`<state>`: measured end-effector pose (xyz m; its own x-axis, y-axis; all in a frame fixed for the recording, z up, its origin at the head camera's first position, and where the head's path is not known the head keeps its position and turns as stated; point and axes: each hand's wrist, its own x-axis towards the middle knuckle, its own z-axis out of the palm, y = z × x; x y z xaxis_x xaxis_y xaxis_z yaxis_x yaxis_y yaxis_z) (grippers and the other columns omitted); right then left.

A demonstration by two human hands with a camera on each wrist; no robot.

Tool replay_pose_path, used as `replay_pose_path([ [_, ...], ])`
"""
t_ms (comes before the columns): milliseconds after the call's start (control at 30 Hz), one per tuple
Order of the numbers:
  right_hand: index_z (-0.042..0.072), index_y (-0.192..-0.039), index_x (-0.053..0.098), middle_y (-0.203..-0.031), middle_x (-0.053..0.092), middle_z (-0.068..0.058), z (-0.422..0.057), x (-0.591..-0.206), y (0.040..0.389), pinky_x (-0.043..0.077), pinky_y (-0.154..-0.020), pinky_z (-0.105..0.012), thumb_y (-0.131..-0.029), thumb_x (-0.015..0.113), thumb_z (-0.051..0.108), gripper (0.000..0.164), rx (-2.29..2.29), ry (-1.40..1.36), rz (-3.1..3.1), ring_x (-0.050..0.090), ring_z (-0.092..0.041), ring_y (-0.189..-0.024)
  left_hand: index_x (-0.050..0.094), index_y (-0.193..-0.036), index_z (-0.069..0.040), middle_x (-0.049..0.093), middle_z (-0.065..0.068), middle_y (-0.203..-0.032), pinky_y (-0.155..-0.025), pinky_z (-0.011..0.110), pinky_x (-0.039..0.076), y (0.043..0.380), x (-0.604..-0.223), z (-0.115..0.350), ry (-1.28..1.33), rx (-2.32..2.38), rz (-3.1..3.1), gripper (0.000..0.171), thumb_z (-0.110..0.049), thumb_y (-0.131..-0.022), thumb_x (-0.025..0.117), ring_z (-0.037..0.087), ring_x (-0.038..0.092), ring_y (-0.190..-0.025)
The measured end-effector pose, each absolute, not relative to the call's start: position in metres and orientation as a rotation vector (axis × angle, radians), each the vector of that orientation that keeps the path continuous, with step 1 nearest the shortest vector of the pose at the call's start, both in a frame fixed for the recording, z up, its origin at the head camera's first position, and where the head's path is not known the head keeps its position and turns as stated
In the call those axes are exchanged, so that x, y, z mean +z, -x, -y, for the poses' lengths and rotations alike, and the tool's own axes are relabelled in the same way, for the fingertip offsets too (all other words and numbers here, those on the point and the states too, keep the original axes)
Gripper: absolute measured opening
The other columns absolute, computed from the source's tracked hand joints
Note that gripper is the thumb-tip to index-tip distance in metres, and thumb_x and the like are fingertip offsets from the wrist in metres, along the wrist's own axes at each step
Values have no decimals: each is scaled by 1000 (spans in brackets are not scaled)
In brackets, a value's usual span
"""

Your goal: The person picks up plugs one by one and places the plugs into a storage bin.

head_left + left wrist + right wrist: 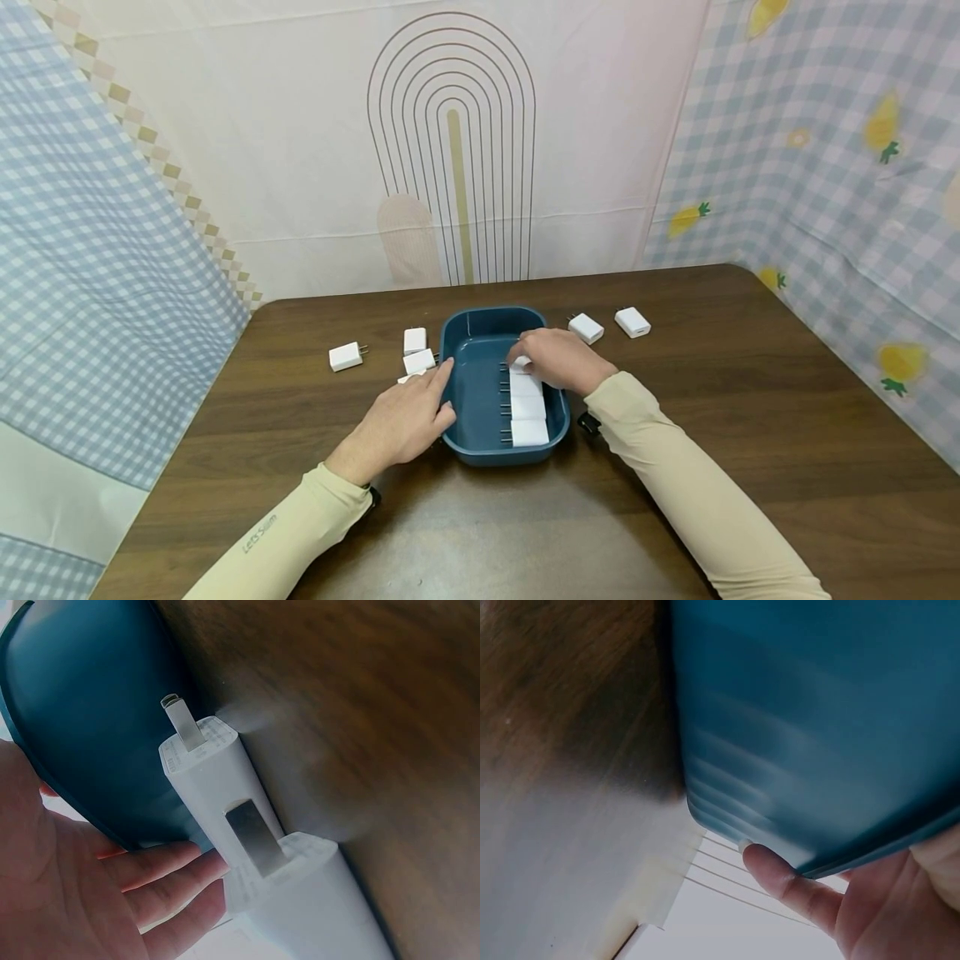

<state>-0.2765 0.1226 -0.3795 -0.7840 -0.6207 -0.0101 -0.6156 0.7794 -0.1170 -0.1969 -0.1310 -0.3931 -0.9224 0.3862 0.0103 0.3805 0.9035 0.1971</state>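
Observation:
A dark blue plastic bin (472, 457) stands on the table with a row of white charger plugs (528, 407) along its right side, prongs pointing left. Over the far end of that row, my right hand (558, 358) reaches across the right rim and pinches a white charger plug (522, 362), partly hidden by the fingers. One finger of this hand shows outside the bin wall (780, 750) in the right wrist view. My left hand (401, 417) rests at the left rim, fingers extended and touching it. Beside these fingers, white charger plugs (210, 780) stand close to the bin.
Left of the bin lie more charger plugs, one farther out (346, 357) and others near the wall (415, 341). Two others, a nearer plug (586, 328) and a farther plug (633, 322), lie right of it. Patterned cloth (300, 167) hangs behind the brown table (750, 400).

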Motion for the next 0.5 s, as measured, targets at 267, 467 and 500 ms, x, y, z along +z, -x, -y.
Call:
replay_pose_path([
  [267, 16, -116, 76, -116, 74, -5, -123, -382, 276, 58, -91, -41, -94, 71, 12, 23, -146, 1068, -2976, 69, -21, -110, 30, -159, -6, 46, 15, -157, -116, 49, 40, 197, -393, 131, -617, 310, -3036, 66, -34, -100, 44, 34, 48, -143],
  [467, 13, -117, 75, -116, 74, -8, -125, -382, 277, 58, -89, -40, -96, 68, 16, 23, -153, 1069, -3015, 70, -22, -107, 30, -159, -6, 46, 15, -157, -116, 49, 40, 197, -393, 131, -618, 313, -3035, 66, -34, -101, 44, 34, 48, -142],
  [500, 13, -118, 75, -116, 73, -8, -125, -381, 277, 58, -89, -40, -97, 68, 17, 22, -157, 1061, -3019, 69, -22, -107, 30, -159, -6, 45, 14, -157, -116, 49, 40, 197, -393, 131, -617, 311, -3034, 66, -34, -101, 44, 34, 48, -142],
])
